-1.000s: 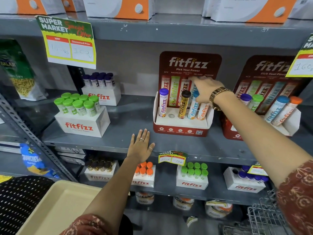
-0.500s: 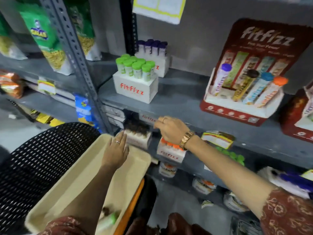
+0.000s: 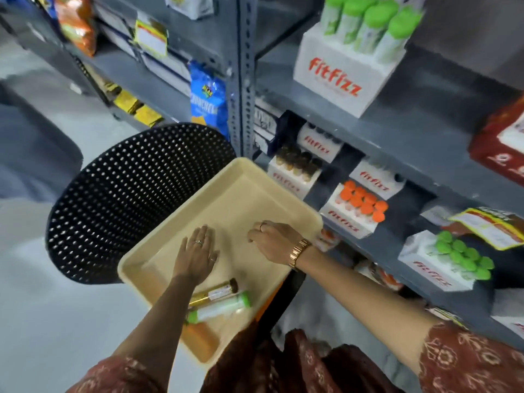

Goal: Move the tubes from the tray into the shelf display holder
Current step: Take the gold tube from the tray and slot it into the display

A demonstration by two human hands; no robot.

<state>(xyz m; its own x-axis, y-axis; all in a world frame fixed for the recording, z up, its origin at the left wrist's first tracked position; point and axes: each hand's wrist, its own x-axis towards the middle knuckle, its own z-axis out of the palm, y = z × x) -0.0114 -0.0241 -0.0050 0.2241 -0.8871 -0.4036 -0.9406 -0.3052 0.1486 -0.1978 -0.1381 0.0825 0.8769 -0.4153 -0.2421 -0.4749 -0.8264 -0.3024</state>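
Observation:
A beige tray rests on a black perforated chair. In its near end lie a gold tube with a dark brown cap and a white tube with green caps, side by side. My left hand lies flat and open on the tray floor just beyond the tubes. My right hand hovers over the tray's right side, fingers loosely curled, holding nothing. Only a red corner of the shelf display holder shows at the right edge.
The black perforated chair stands left of the grey shelf upright. White Fitfizz boxes hold green-capped tubes, orange-capped tubes and brown-capped tubes on the shelves. Snack bags hang at the upper left.
My view has swung down from the shelf to the tray. My right hand left the display holder and came down over the tray; my left hand moved from the shelf edge onto the tray floor.

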